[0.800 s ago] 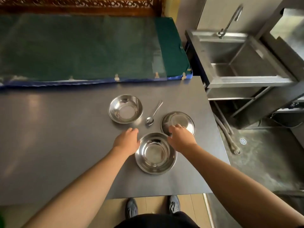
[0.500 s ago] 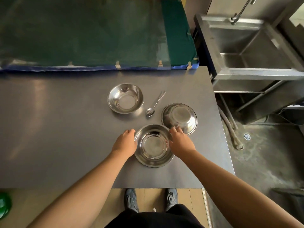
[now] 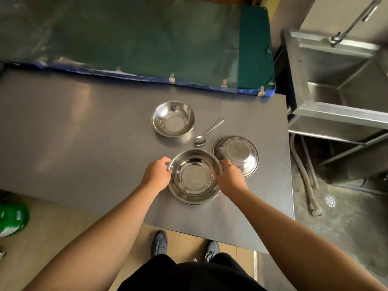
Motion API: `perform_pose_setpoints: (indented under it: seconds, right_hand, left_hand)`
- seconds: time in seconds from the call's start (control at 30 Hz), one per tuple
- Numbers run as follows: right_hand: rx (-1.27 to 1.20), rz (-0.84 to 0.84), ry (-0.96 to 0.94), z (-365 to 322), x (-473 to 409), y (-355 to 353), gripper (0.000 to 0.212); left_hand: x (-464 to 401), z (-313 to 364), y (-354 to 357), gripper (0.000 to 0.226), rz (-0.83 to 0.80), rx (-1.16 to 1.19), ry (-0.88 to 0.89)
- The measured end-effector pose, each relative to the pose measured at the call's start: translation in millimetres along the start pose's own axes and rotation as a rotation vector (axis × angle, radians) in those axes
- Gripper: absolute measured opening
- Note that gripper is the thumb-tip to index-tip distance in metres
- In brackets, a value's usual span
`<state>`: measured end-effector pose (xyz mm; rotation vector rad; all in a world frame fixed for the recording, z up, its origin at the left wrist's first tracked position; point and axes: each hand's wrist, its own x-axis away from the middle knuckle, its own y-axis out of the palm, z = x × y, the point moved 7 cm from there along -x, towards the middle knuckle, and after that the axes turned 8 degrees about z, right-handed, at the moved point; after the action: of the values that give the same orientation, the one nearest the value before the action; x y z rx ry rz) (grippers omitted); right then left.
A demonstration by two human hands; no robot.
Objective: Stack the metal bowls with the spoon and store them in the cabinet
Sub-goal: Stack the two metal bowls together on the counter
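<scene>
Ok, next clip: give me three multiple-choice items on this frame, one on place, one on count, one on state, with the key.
1. Where does the spoon lie?
A. inside a bowl
B. on the table between the bowls
C. in the sink

2. How many metal bowls are on the table?
A. two
B. three
C. four

3. What is the state of the nearest bowl?
A. gripped at its rim by both hands
B. untouched
C. upside down

Key: 1 B, the spoon rests on bare tabletop; 2 B, the far bowl, the right bowl and the nearest one; 3 A, the left hand and right hand hold opposite sides.
</scene>
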<state>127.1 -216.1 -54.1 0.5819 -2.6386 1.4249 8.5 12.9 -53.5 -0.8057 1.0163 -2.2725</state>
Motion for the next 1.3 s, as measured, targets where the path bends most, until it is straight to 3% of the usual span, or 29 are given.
perform_pose_setpoints:
  seconds: [0.3, 0.5, 0.8, 0.87, 0.97, 1.3]
  right_hand:
    - [-0.082, 0.020, -0.172, -60, -15, -32, 0.025]
    - [-0.092, 0.051, -0.166, -88, -32, -34, 0.026]
    - [-0.082, 0.101, 0.051, -136, -89, -21, 0.048]
    - [-0.096, 0.113, 0.119, -143, -104, -18, 0.043]
    - [-0.060, 0.137, 0.183, -149, -122, -12, 0.014]
    - [-0.054, 0.097, 0.257, -147, -163, 20, 0.023]
  left_hand:
    - [-1, -3, -59, 0.033, 0.176, 0.216, -0.082]
    - [-33, 1, -83, 0.029, 0.188, 0.289, -0.045]
    - [-130, 6, -113, 0.033, 0.114, 0.327, 0.048]
    - [-153, 6, -115, 0.032, 0.087, 0.320, 0.061]
    - [-181, 8, -115, 0.030, 0.045, 0.299, 0.074]
    - [-239, 3, -90, 0.034, -0.041, 0.244, 0.070]
